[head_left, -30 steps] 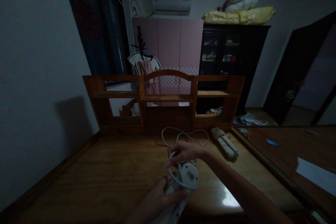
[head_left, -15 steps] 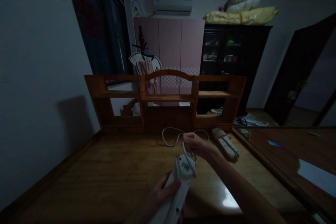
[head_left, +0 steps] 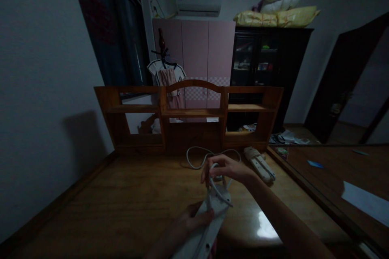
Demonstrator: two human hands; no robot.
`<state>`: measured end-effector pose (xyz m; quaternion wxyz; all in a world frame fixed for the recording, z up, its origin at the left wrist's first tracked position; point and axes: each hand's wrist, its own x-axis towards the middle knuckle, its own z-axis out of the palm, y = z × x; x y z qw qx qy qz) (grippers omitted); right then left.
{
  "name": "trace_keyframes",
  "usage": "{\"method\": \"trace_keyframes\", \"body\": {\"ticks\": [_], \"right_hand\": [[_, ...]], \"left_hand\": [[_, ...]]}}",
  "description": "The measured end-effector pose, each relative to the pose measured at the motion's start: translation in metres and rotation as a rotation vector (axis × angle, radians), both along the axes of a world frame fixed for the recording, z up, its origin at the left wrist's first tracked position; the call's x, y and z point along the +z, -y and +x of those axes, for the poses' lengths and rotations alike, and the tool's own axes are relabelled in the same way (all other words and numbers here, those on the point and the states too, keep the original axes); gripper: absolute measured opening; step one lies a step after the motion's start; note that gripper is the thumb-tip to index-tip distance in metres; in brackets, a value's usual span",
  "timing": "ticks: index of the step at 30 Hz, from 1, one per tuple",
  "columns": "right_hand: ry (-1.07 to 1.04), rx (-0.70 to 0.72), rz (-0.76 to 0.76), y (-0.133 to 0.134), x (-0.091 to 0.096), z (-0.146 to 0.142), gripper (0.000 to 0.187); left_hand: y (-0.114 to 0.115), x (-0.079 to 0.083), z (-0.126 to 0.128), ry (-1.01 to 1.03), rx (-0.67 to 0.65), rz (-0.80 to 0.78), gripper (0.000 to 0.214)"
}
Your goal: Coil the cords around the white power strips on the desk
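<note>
A white power strip (head_left: 216, 210) is tilted up over the near part of the wooden desk. My left hand (head_left: 194, 220) is wrapped round its body, thumb on the face. At its far end, my right hand (head_left: 223, 166) is closed on the strip's white cord (head_left: 216, 188), which loops across that end. More of the cord (head_left: 197, 167) lies in loose curves on the desk behind my right hand. A second power strip (head_left: 261, 166), its cord wound round one end, rests to the right of my right hand.
A wooden shelf unit (head_left: 194, 112) stands along the back of the desk (head_left: 136, 194). On the right, a lower brown surface (head_left: 322, 156) carries a white sheet (head_left: 366, 202) and a blue card (head_left: 315, 164). A wall (head_left: 45, 129) borders the left side.
My right hand has turned and its fingers now reach down over the strip's far end, with the cord loop still in them. The left hand keeps its hold; the strip has shifted slightly.
</note>
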<state>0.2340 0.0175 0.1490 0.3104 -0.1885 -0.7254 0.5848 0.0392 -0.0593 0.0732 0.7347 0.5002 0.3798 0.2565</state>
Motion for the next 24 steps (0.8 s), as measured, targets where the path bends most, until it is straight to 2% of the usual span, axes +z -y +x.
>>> {"method": "trace_keyframes", "body": {"ticks": [3, 5, 7, 9, 12, 14, 16, 20, 22, 24], "right_hand": [[0.087, -0.171, 0.168, 0.006, 0.013, 0.013, 0.023], [0.172, -0.315, 0.272, 0.009, 0.017, 0.026, 0.021], [0.333, -0.367, 0.298, 0.012, 0.017, 0.038, 0.02], [0.509, -0.293, 0.242, 0.016, 0.013, 0.044, 0.023], [0.624, -0.066, 0.069, 0.018, -0.001, 0.034, 0.043], [0.563, 0.073, -0.083, 0.017, -0.016, 0.018, 0.054], [0.391, 0.152, -0.239, 0.016, -0.034, -0.001, 0.053], [-0.079, 0.076, -0.453, 0.017, -0.064, -0.03, 0.036], [-0.207, 0.015, -0.541, 0.019, -0.07, -0.036, 0.027], [-0.249, -0.048, -0.554, 0.019, -0.069, -0.036, 0.023]], "left_hand": [[-0.008, 0.004, -0.01, -0.097, 0.18, 0.068, 0.066], [-0.014, 0.014, -0.022, -0.188, 0.369, 0.219, 0.062], [-0.02, 0.027, -0.034, -0.279, 0.538, 0.412, 0.057], [-0.025, 0.04, -0.043, -0.398, 0.608, 0.559, 0.053], [-0.027, 0.051, -0.046, -0.562, 0.551, 0.677, 0.049], [-0.024, 0.054, -0.042, -0.613, 0.48, 0.743, 0.046], [-0.02, 0.056, -0.036, -0.648, 0.43, 0.802, 0.044], [-0.012, 0.057, -0.03, -0.748, 0.394, 0.807, 0.046], [-0.009, 0.058, -0.032, -0.782, 0.393, 0.783, 0.05], [-0.004, 0.059, -0.034, -0.79, 0.438, 0.783, 0.055]]}}
